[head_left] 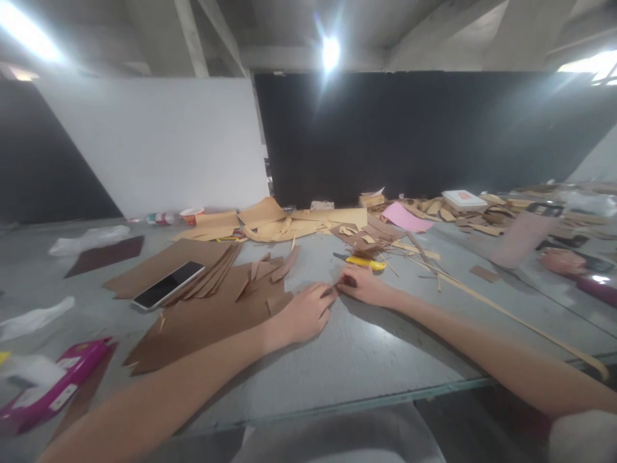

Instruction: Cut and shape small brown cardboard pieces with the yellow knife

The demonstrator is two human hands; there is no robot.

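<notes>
My left hand point(306, 313) and my right hand point(362, 285) rest low over the grey tabletop, fingertips meeting near the middle. The fingers of both are curled into a pinch; whatever is between them is too small or hidden to make out. Just beyond my right hand lies a yellow utility knife point(365, 262), its blade pointing left. Brown sheets point(193, 328) spread beside and beneath my left forearm, with small brown offcuts point(263, 270) on top. A phone point(168, 285) lies face up, dark, on the stacked sheets farther left.
Tan sheets and scraps point(274, 222) pile along the back, near a pink sheet point(407, 217) and a white box point(463, 200). A long thin strip point(520, 321) runs toward the right front edge. A magenta object point(58, 386) sits at front left, and a cup point(191, 215) behind.
</notes>
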